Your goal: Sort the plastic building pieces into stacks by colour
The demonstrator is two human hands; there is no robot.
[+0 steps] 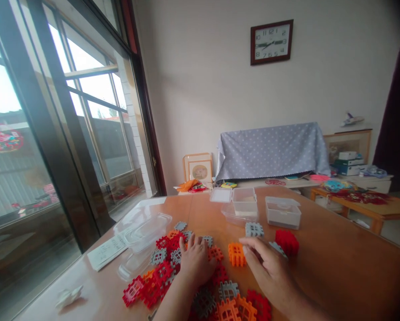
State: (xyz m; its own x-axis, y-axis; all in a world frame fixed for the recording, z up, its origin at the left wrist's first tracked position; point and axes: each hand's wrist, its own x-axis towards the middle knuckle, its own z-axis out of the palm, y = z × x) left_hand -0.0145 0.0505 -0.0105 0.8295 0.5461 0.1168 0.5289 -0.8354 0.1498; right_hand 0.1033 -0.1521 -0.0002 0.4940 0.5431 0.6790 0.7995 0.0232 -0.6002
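Heap of red, orange and grey waffle-grid plastic blocks (161, 274): spread over the near left part of the wooden table (336, 263). Left hand (196, 263): set palm-down on the heap, left fingers (190, 244) loosely together and pointed far, tips among the blocks; any hold on a block not determinable from this view. Right hand (270, 269): positioned right of the heap, right fingers (251, 244) extended and slightly parted, with no block visibly gripped. Orange block (236, 254): located just left of those fingertips. Grey block (254, 229): placed just beyond the right fingers. Second grey block (277, 248): seen beside the right hand, next to a red block cluster (287, 242).

Blocks judged light, stiff and hard-edged, slightly slippery on the polished table, and best pinched by the outer grid bars. Interlocked pieces in the heap judged likely to drag neighbours when lifted.

Hinged clear box (243, 200) and lidded translucent box (283, 212): stationed on the far side of the blocks. Clear lid (143, 236) and paper slip (107, 252): placed at the far left of the heap, near the window-side table edge. Broad stretch of tabletop: noted to the right of the red block cluster, giving the widest room for hand movement.
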